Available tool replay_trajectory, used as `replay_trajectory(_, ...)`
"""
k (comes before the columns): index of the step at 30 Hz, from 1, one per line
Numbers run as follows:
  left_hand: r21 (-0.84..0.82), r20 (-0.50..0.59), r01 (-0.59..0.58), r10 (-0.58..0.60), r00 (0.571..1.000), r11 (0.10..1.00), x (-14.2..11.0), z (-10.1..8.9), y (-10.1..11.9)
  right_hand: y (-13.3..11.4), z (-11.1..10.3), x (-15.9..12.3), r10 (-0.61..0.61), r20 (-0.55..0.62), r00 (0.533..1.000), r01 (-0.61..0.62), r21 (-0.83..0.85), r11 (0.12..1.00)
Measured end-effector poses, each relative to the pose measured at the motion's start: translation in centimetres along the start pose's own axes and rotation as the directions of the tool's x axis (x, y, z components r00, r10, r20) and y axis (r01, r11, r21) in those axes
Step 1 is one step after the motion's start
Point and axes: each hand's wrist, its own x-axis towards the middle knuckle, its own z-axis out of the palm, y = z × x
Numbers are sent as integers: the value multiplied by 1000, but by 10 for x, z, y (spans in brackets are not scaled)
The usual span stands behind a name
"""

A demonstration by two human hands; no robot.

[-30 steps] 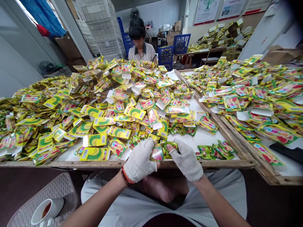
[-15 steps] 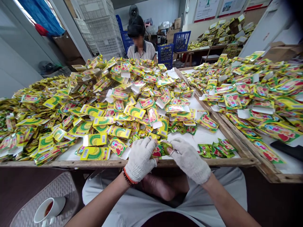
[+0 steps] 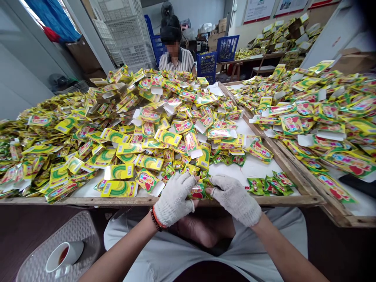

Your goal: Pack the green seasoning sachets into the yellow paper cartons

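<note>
While a wooden-edged white table (image 3: 117, 201) spans the middle of the frame, a heap of yellow cartons (image 3: 167, 137) covers much of it from the left edge past centre. Below centre, the gloved left hand (image 3: 177, 199) and gloved right hand (image 3: 238, 199) meet at the near edge. A cluster of green sachets (image 3: 270, 185) lies right of them. Just below the frame's centre, the left hand's curled fingers hold a red-and-green packet (image 3: 198, 191); the right's bent fingertips are at its right end, their grip unclear.

Only illegible lettering on yellow cartons (image 3: 147, 181) and wall posters (image 3: 259, 10)
</note>
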Motion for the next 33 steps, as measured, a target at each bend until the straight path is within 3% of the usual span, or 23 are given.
replay_trajectory(3,18,17,-53,53,998,998,2,-7,-1,0,-1,-2,38,52,998,-39,18,999)
replay_trajectory(8,65,-7,-116,117,993,991,3,2,3,2,15,-5,71,-13,997,-71,-37,997)
replay_trajectory(12,59,-62,-124,128,990,991,4,9,3,2,22,-4,96,-1,995,-95,154,983)
replay_trajectory(16,93,-144,-96,109,984,991,4,2,-2,3,14,0,193,28,981,-192,321,928)
replay_trajectory(19,186,-73,-14,28,997,982,2,-1,-4,3,7,1,252,33,967,-249,320,914)
replay_trajectory(21,195,-7,14,-13,1000,981,1,0,-4,1,4,-2,274,103,956,-293,335,896)
replay_trajectory(24,149,17,28,-31,999,988,0,3,-2,-3,-1,-10,246,332,911,-388,480,787)
replay_trajectory(27,86,14,-5,4,1000,996,0,8,3,-5,-4,-20,121,501,857,-460,637,619)
replay_trajectory(30,14,-13,-7,7,1000,1000,0,14,9,-5,-2,-25,51,561,826,-504,694,514)
replay_trajectory(33,-162,-101,-5,-11,995,987,0,16,12,-4,3,-24,92,555,827,-529,713,460)
